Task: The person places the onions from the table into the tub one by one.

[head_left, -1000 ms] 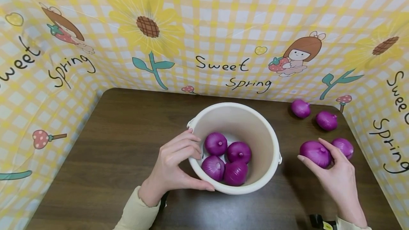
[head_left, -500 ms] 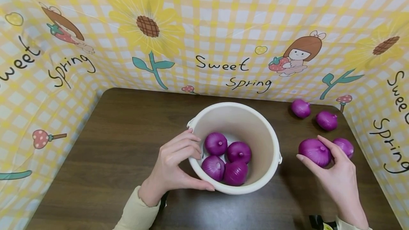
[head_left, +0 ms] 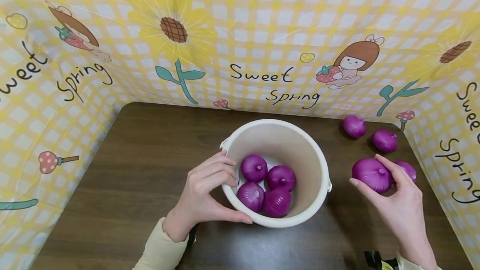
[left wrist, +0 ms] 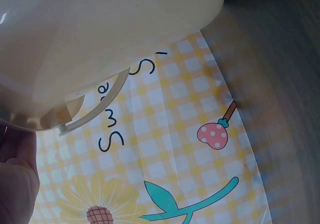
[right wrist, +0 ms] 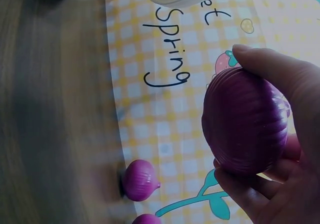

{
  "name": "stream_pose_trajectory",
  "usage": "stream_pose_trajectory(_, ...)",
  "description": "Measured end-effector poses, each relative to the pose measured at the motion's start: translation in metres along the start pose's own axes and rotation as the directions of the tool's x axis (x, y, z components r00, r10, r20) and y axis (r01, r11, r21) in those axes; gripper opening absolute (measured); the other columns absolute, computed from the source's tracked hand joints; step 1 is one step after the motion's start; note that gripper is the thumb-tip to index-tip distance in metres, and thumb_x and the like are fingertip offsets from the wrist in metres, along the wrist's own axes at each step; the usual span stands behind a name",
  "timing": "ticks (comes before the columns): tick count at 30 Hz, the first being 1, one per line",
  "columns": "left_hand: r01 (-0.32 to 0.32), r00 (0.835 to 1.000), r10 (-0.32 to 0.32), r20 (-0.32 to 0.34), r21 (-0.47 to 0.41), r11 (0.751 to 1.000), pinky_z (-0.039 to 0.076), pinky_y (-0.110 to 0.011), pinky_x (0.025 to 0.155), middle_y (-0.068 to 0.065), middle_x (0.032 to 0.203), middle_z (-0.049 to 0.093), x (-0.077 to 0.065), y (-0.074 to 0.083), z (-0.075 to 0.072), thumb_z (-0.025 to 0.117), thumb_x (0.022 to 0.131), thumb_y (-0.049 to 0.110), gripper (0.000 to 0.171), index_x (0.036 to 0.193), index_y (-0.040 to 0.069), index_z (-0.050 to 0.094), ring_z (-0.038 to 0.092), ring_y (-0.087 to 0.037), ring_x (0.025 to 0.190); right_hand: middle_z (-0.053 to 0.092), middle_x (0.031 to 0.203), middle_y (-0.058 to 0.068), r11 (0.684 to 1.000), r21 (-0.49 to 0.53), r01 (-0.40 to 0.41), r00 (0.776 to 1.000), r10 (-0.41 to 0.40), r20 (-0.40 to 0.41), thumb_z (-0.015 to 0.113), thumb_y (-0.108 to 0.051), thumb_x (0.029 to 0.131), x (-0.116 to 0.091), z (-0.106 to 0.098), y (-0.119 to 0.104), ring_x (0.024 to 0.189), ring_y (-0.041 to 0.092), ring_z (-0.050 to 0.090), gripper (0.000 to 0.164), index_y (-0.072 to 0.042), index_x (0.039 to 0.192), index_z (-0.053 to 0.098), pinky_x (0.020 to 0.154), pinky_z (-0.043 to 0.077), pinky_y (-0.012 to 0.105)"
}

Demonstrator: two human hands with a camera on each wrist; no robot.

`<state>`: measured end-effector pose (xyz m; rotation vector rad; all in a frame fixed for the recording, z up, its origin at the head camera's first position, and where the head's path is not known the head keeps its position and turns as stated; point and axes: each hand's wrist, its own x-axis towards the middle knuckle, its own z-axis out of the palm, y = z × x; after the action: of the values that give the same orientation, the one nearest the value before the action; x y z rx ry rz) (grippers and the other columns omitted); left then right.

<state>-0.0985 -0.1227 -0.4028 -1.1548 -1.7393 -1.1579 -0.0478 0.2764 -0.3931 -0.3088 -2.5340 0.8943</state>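
A cream bucket (head_left: 271, 220) stands upright mid-table with several purple onions (head_left: 253, 168) on its floor. My left hand (head_left: 204, 191) grips the bucket's left rim, thumb along the front and fingers over the side. To the right of the bucket, my right hand (head_left: 403, 203) holds a purple onion (head_left: 371, 175) between thumb and fingers. The right wrist view shows this held onion (right wrist: 245, 121) large, above the table. Behind it in the head view, another onion (head_left: 408, 171) is partly hidden. In the left wrist view the bucket's outer wall (left wrist: 115, 34) fills the top.
Two more onions lie at the table's back right, one (head_left: 354, 126) nearer the cloth and one (head_left: 384, 141) nearer the right edge. A yellow checked cloth (head_left: 262, 32) walls the dark wooden table (head_left: 161, 136) at the back and both sides.
My right hand has risen slightly with the onion, which now covers more of the onion behind it. The left hand and the bucket keep their place.
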Motion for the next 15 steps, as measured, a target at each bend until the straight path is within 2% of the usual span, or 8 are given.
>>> stream_pose_trajectory(6,-0.002,1.0,0.002,0.0,0.003,1.0,0.05,-0.055,0.102,0.0,0.079,0.063,0.001,0.0,0.0,0.093,0.06,0.061,0.062,0.075,0.01,0.061,0.067,-0.027,0.089,0.065,0.12,0.002,0.999,0.029,0.039,0.999,-0.038,-0.018,0.1,-0.022,0.064,0.003,-0.001,-0.006,0.099,-0.005,0.053,0.083,-0.035,0.137,0.064,0.08,0.036,0.009)
stream_pose_trajectory(10,-0.004,1.0,0.004,0.001,0.001,1.0,0.05,-0.055,0.102,0.0,0.079,0.063,0.001,0.0,0.0,0.094,0.06,0.061,0.062,0.075,0.01,0.061,0.067,-0.027,0.089,0.063,0.117,0.001,0.998,0.041,0.051,0.999,-0.05,-0.02,0.1,-0.021,0.063,0.005,-0.001,-0.01,0.097,-0.006,0.053,0.084,-0.036,0.138,0.064,0.078,0.037,0.008)
stream_pose_trajectory(15,0.001,1.0,-0.001,0.002,0.001,1.0,0.05,-0.054,0.103,0.0,0.079,0.063,0.0,0.001,0.0,0.094,0.059,0.061,0.062,0.075,0.011,0.061,0.067,-0.027,0.089,0.063,0.123,-0.001,0.998,0.038,0.041,0.999,-0.041,0.001,0.1,-0.024,0.064,0.006,-0.002,-0.015,0.101,-0.004,0.052,0.084,-0.038,0.138,0.063,0.08,0.038,0.011)
